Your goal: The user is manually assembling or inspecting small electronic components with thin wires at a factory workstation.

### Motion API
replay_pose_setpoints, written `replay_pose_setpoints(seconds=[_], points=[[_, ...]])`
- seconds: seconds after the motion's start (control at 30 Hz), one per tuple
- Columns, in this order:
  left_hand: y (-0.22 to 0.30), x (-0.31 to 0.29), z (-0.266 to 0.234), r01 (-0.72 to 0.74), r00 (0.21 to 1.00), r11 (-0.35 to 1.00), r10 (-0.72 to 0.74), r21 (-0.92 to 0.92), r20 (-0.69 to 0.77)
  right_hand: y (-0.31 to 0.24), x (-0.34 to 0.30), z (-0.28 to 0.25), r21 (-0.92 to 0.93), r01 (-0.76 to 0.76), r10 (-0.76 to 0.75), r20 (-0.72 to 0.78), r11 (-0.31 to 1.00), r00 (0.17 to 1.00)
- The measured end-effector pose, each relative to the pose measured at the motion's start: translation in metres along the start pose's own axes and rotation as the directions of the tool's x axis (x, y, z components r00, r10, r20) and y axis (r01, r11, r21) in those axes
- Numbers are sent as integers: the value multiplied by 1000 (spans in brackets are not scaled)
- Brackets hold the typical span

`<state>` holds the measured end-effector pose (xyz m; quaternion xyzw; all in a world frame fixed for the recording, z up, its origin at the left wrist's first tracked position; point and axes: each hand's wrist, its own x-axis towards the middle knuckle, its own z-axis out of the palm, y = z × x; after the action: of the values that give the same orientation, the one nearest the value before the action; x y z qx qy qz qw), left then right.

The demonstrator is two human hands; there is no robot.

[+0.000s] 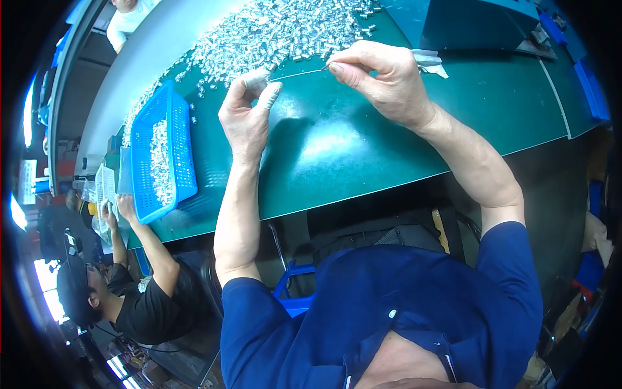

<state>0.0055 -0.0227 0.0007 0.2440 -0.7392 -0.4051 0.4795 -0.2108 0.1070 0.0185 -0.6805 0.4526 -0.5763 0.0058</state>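
A thin, pale, straight rod or wire (299,74) spans the gap between my two hands above the green table. My right hand (382,81) pinches its darker right end between thumb and forefinger. At its left end, the curled fingers and thumb of my left hand (246,120) close around it, with white coverings on the fingertips. Whether a small part also sits between those left fingers cannot be made out. Just beyond both hands spreads a large heap of small, shiny, silvery cylindrical parts (278,32).
Left of my hands stands a blue perforated basket (178,146) partly filled with the same parts. A co-worker in black (149,305) sits at the left, hands near a white basket (105,188). A white cloth (429,61) and dark blue bin (473,26) lie at the far right.
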Motion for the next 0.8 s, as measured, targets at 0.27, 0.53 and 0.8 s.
replay_pose_setpoints(seconds=[0.27,0.53,0.8], points=[[0,0,0,10,1000,1000,-10,-13,-8,1,1,1,-24,16,-16,-20,1000,1000],[0,0,0,17,1000,999,-18,-42,-6,-2,0,-1,-28,7,-8,-26,1000,1000],[1,-1,0,-5,1000,999,4,36,9,-7,2,0,-94,82,-82,-3,992,997]])
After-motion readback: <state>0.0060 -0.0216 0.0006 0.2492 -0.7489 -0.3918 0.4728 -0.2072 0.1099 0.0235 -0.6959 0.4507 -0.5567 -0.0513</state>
